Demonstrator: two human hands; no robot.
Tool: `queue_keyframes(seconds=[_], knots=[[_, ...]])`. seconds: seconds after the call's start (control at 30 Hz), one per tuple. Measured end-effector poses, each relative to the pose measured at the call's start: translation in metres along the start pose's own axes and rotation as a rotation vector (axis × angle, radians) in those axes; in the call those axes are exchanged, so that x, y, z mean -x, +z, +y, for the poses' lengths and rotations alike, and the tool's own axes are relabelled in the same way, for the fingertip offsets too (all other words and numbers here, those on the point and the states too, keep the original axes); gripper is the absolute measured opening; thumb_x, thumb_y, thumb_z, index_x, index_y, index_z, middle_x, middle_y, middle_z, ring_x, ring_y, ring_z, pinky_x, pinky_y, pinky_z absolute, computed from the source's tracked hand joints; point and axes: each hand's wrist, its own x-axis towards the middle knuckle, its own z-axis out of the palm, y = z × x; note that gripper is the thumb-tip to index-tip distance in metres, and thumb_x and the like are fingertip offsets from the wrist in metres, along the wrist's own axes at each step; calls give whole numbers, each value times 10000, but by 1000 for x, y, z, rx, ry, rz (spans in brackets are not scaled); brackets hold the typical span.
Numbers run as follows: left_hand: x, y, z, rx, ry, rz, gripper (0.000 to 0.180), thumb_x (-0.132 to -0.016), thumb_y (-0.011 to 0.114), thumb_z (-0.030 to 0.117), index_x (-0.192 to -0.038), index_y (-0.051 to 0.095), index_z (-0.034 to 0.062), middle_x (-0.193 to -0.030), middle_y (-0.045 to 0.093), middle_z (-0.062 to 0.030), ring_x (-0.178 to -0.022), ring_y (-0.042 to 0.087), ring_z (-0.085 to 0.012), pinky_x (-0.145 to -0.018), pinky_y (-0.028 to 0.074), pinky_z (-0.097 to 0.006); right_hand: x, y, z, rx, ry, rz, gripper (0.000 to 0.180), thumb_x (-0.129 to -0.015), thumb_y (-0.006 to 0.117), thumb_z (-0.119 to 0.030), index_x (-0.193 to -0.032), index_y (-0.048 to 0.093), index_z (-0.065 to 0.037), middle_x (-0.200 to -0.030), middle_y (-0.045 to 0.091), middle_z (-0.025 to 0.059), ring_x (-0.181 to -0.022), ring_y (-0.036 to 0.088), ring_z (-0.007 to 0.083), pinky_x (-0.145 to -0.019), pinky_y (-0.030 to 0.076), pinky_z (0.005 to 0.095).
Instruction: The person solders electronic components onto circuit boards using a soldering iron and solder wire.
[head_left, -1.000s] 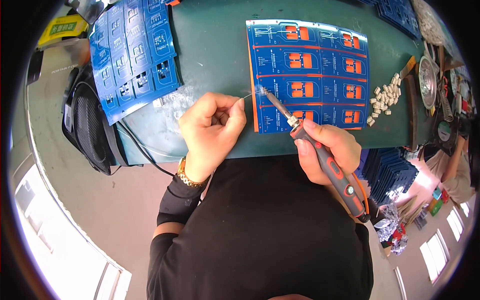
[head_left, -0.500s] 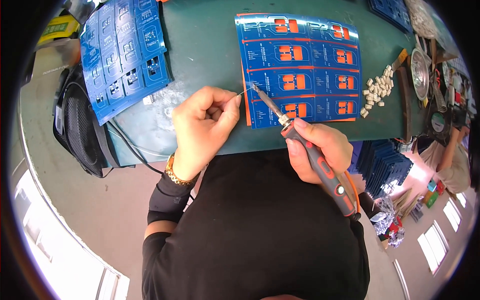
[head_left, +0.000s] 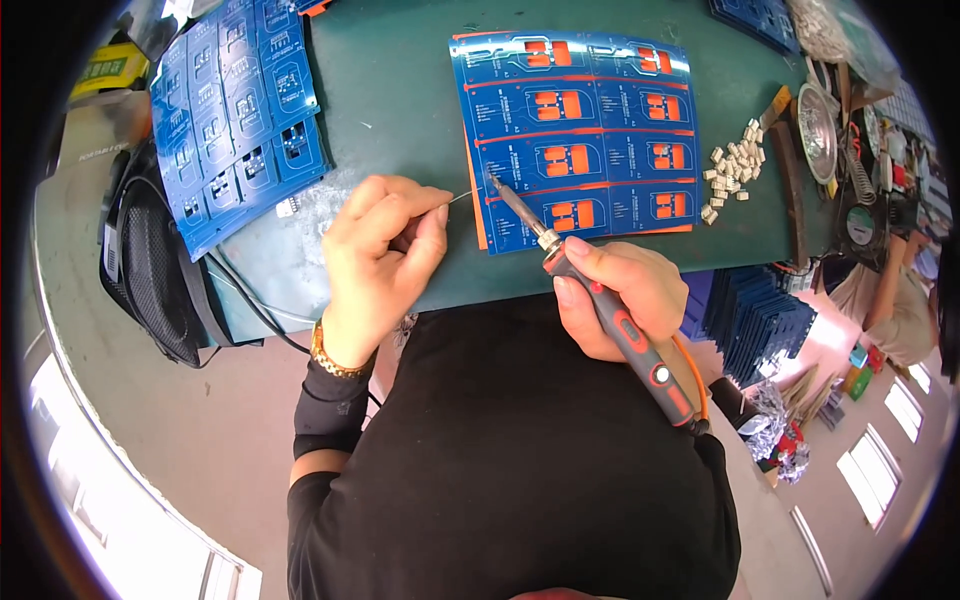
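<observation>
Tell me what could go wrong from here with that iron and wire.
1. The left hand pinches the thin wire near the tip of the soldering iron; if the tip is hot, a slip could burn the fingers.
2. The right hand steers from the handle, well back from the tip, so a wobble might mark the blue circuit-board panel.
3. The loose white parts beside the panel could scatter if nudged.

Holding a soldering iron (head_left: 625, 328) in the right hand (head_left: 650, 290) at the left side of a blue circuit-board panel (head_left: 601, 155); pinching thin wire (head_left: 460, 197) in the left hand (head_left: 375, 255).
</observation>
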Motion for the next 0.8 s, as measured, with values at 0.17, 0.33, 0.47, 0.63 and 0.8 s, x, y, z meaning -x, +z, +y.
queue_keyframes(seconds=[0.17, 0.33, 0.47, 0.63, 0.8], knots=[[-11, -13, 3, -110, -32, -19, 100, -776, 752, 19, -862, 704, 36, -724, 613, -27, -586, 546, -87, -549, 449, -221, 3, -7, 0, 0, 55, 42, 304, -732, 701, 12, -1028, 632, 22, -723, 679, 88, -538, 626, 198, -503, 482, 267], [-26, -16, 2, 108, -208, 47, 98, -777, 762, 33, -818, 678, 4, -728, 622, -17, -590, 539, -67, -547, 436, -199, 3, -23, 8, 15, 116, -10, 302, -832, 621, 54, -1125, 560, 94, -816, 674, 172, -658, 635, 143, -636, 521, 238], [-36, -10, -2, 164, -277, 45, 74, -785, 736, 12, -812, 670, -5, -728, 605, -10, -584, 515, -48, -541, 424, -191, -15, -17, 10, -2, 95, -27, 308, -831, 645, 36, -1126, 573, 85, -821, 678, 157, -667, 640, 133, -633, 513, 223], [-39, -5, -2, 111, -223, 16, 63, -782, 718, 2, -809, 662, 10, -716, 574, 4, -545, 454, -34, -498, 381, -185, -30, -6, 12, -66, 180, -50, 309, -826, 685, 11, -1120, 600, 49, -829, 687, 124, -704, 656, 120, -633, 506, 213], [-47, 1, -5, 35, -180, 44, 76, -763, 723, -2, -785, 655, 24, -704, 574, -4, -509, 418, -43, -469, 350, -200, -36, -2, 15, -100, 282, -78, 295, -826, 693, -1, -1103, 603, 44, -821, 688, 114, -711, 656, 113, -635, 507, 212]])
